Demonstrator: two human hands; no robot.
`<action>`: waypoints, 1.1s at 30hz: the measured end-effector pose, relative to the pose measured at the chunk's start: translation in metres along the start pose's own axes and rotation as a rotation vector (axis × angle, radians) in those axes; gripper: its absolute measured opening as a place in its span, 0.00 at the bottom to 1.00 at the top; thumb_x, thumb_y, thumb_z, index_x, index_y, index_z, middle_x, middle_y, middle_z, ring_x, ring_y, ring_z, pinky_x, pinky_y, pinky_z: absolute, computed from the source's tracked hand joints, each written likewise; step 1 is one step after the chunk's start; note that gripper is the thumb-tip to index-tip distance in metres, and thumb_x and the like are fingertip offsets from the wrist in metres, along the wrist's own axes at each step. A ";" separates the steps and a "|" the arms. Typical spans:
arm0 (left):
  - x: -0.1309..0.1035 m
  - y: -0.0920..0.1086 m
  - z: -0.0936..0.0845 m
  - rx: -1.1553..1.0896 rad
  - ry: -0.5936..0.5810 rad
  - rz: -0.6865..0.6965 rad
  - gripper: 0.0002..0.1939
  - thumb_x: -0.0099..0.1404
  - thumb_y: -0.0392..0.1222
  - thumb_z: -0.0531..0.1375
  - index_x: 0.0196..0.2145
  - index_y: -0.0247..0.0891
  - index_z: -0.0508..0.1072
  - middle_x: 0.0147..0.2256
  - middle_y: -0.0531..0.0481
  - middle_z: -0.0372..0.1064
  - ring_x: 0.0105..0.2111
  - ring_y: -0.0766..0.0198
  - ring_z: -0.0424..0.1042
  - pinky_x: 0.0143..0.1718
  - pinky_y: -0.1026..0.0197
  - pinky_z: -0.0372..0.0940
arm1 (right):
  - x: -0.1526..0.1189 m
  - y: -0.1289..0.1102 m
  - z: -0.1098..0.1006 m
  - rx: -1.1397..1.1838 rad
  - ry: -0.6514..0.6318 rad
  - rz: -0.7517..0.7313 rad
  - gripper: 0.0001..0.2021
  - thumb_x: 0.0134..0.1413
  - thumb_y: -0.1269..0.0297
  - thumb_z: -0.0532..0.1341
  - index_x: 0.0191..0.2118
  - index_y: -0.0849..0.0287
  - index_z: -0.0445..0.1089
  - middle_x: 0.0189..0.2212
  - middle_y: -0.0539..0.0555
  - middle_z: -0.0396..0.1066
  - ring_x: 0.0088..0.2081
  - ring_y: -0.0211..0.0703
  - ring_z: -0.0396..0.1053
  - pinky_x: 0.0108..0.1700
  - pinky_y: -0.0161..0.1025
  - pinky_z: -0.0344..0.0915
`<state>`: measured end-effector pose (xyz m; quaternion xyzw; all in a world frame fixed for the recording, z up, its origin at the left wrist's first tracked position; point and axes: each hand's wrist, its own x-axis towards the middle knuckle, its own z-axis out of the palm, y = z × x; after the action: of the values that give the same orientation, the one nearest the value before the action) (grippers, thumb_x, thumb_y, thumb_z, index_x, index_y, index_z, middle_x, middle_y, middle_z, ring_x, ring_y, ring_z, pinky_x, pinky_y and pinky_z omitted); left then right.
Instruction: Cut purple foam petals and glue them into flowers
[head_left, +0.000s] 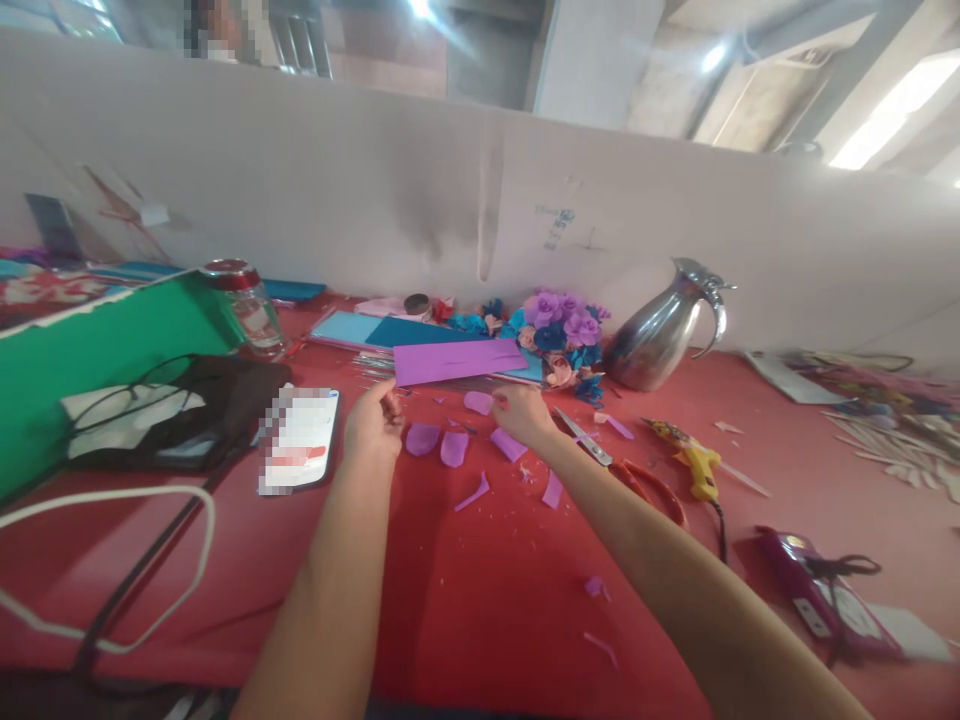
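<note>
My left hand [373, 425] is beside the lower left corner of a purple paper sheet [457, 362], its fingers loosely bent and apart; nothing shows in them. At the right end of a rounded purple paper petal [478, 402], the fingertips of my right hand [525, 412] are pinched together. Two more cut petals, one nearer my left hand [423, 440] and one beside it [454, 449], lie between my hands. A curled purple piece [508, 444] rests under my right hand. Orange-handled scissors [600, 452] lie open right of that wrist.
Paper flowers [559, 330] and a metal jug [660, 325] stand at the back. A yellow glue gun [694, 460] lies right, with a maroon box [821, 590] nearer. On the left are a phone [311, 440], a glass jar [251, 315] and a white cable [208, 540]. Purple scraps dot the red table [465, 600].
</note>
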<state>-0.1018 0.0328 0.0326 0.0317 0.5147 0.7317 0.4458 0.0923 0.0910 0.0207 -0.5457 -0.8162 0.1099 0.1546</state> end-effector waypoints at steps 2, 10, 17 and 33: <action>0.000 -0.002 -0.003 0.125 -0.008 0.026 0.10 0.45 0.38 0.64 0.17 0.36 0.64 0.15 0.58 0.58 0.16 0.74 0.54 0.17 0.69 0.45 | 0.017 -0.004 0.011 -0.018 0.015 0.055 0.11 0.52 0.62 0.60 0.39 0.59 0.76 0.41 0.58 0.76 0.46 0.48 0.70 0.48 0.39 0.61; -0.004 -0.009 -0.007 0.691 -0.171 0.368 0.09 0.46 0.37 0.63 0.29 0.37 0.77 0.27 0.51 0.72 0.30 0.64 0.68 0.32 0.63 0.60 | 0.029 0.003 0.018 0.034 0.068 0.078 0.08 0.51 0.69 0.57 0.35 0.57 0.74 0.35 0.54 0.76 0.40 0.43 0.71 0.40 0.35 0.63; -0.002 -0.020 0.000 0.656 -0.542 0.458 0.27 0.46 0.45 0.66 0.46 0.38 0.74 0.41 0.45 0.74 0.38 0.59 0.71 0.40 0.58 0.63 | 0.023 -0.016 -0.007 0.508 -0.028 -0.286 0.06 0.42 0.73 0.59 0.31 0.59 0.69 0.24 0.46 0.70 0.27 0.35 0.66 0.33 0.32 0.62; -0.004 0.013 -0.026 0.820 -0.210 0.402 0.06 0.48 0.38 0.62 0.27 0.38 0.74 0.27 0.50 0.73 0.28 0.63 0.70 0.32 0.63 0.61 | 0.023 -0.062 0.014 0.542 -0.458 -0.113 0.07 0.49 0.71 0.58 0.31 0.62 0.75 0.25 0.47 0.74 0.27 0.33 0.68 0.31 0.30 0.61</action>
<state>-0.1207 0.0106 0.0319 0.3780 0.6971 0.5328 0.2954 0.0259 0.0881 0.0325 -0.4001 -0.7997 0.4333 0.1125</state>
